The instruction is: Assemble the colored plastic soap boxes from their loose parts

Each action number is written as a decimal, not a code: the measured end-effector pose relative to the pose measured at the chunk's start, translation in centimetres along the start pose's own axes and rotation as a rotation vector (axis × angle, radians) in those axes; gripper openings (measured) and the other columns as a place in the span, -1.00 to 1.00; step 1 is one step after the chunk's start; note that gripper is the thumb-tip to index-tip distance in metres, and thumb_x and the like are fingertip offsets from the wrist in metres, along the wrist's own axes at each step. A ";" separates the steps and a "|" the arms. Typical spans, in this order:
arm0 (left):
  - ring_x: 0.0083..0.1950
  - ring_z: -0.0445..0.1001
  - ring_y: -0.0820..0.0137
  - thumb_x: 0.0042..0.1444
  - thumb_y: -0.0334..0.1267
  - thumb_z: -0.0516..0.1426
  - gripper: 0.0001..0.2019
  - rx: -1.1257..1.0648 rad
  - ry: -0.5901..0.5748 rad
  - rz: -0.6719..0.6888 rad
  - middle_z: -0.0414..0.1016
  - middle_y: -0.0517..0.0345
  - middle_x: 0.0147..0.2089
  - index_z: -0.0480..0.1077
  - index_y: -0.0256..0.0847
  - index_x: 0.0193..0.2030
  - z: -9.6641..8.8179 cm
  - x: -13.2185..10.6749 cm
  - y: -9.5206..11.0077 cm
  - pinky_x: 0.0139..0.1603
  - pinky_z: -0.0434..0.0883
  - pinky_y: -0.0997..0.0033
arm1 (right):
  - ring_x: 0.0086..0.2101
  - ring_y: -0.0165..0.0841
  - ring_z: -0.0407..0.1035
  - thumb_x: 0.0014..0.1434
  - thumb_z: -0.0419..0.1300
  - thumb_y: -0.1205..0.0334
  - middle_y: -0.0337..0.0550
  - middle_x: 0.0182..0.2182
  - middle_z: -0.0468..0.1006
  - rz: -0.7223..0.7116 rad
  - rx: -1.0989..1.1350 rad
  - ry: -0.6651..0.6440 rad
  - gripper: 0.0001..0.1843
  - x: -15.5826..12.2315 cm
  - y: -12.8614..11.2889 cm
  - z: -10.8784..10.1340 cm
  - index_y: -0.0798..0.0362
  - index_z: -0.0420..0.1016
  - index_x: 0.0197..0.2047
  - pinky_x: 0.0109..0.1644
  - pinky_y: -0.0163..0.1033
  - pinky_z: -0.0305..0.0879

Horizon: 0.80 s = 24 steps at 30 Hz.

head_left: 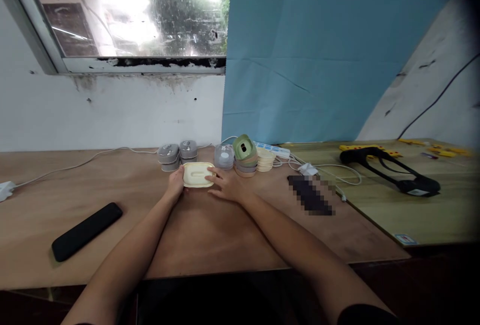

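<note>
A cream, rounded-rectangular plastic dish [197, 181] with a long oval shape in its middle is held low over the brown table. My left hand [175, 183] is closed around its left edge. On its right side, fingers of my right hand [227, 185] lie over the top and edge, the hand partly closed on it. Just behind stand grey boxes [168, 154] in two stacks and a clear-topped box [224, 157]. A green dish [244, 147] with a dark hole leans on a stack of coloured dishes [245, 167], beside stacked cream pieces [265, 160].
A black oblong case [87, 231] lies on the left of the table [210, 245]. To the right are a pixelated dark object [309, 196], a power strip [273, 149], white cables and a black frame-like object [390, 170]. Wall and blue sheet [300, 55] rise behind.
</note>
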<state>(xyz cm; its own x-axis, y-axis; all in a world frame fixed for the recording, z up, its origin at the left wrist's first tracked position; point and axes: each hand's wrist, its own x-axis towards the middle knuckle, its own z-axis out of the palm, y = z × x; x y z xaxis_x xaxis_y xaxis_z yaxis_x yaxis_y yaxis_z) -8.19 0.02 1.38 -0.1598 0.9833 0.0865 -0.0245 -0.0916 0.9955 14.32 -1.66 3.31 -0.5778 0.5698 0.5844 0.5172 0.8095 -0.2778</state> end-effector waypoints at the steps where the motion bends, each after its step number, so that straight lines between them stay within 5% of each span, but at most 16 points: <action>1: -0.74 0.21 0.50 0.14 0.20 0.03 -0.49 -0.025 0.024 -0.034 0.30 0.23 -0.68 0.43 -0.30 -0.33 0.0 0.1 0.1 -0.76 0.15 0.49 | 0.10 -0.24 0.33 0.16 0.21 0.10 -0.13 0.10 0.43 -0.010 0.002 0.010 -0.73 0.0 0.2 0.1 -0.09 0.50 -0.06 0.19 -0.05 0.31; 5: -0.72 0.30 0.49 0.20 0.25 -0.13 -0.38 -0.201 -0.001 -0.085 0.42 0.18 -0.58 0.40 -0.31 -0.13 -0.1 0.6 0.2 -0.69 0.27 0.49 | -0.08 -0.27 0.44 0.24 0.10 0.10 -0.13 -0.10 0.54 -0.034 -0.024 0.147 -0.82 -0.1 1.3 0.3 -0.11 0.51 -0.21 0.04 -0.06 0.43; 9: -0.63 0.44 0.46 0.20 0.28 -0.22 -0.32 -0.242 -0.073 -0.102 0.55 0.04 -0.35 0.28 -0.29 0.10 -0.4 0.9 0.2 -0.61 0.32 0.49 | -0.17 -0.22 0.41 0.21 0.09 0.05 -0.09 -0.26 0.51 0.074 -0.171 0.507 -0.80 -0.6 3.5 -1.7 -0.08 0.48 -0.30 -0.02 -0.01 0.39; 15: -0.64 0.42 0.50 0.20 0.15 -0.04 -0.48 -0.113 0.025 -0.155 0.54 0.03 -0.36 0.35 -0.31 -0.05 -0.4 1.4 -0.4 -0.61 0.27 0.53 | -0.07 -0.16 0.27 0.29 -0.05 0.08 0.03 -0.19 0.38 0.396 -0.353 1.039 -0.72 -3.2 9.2 -7.0 0.04 0.40 -0.17 0.10 0.07 0.20; 20: -0.64 0.40 0.51 0.18 0.12 0.00 -0.53 -0.099 0.035 -0.155 0.52 0.08 -0.40 0.37 -0.31 -0.12 0.0 1.3 -0.3 -0.60 0.26 0.54 | -0.13 -0.15 0.25 0.26 -0.04 0.14 0.04 -0.22 0.35 0.520 -0.502 0.956 -0.68 -6.4 13.7 -7.9 0.09 0.48 -0.16 0.04 0.02 0.20; 24: -0.64 0.40 0.51 0.17 0.10 0.02 -0.55 -0.091 0.018 -0.155 0.51 0.09 -0.42 0.37 -0.31 -0.15 0.1 1.1 -0.3 -0.60 0.25 0.54 | -0.15 -0.16 0.22 0.24 -0.04 0.21 0.02 -0.24 0.34 0.565 -0.556 0.877 -0.65 -7.2 14.9 -7.3 0.08 0.54 -0.11 0.02 0.01 0.18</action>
<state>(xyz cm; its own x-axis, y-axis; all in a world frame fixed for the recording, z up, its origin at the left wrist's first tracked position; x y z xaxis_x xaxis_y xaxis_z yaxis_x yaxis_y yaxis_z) -8.24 1.12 1.22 -0.1647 0.9839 -0.0696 -0.1389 0.0467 0.9892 30.79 5.25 0.57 0.3401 0.3595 0.8690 0.8894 0.1771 -0.4213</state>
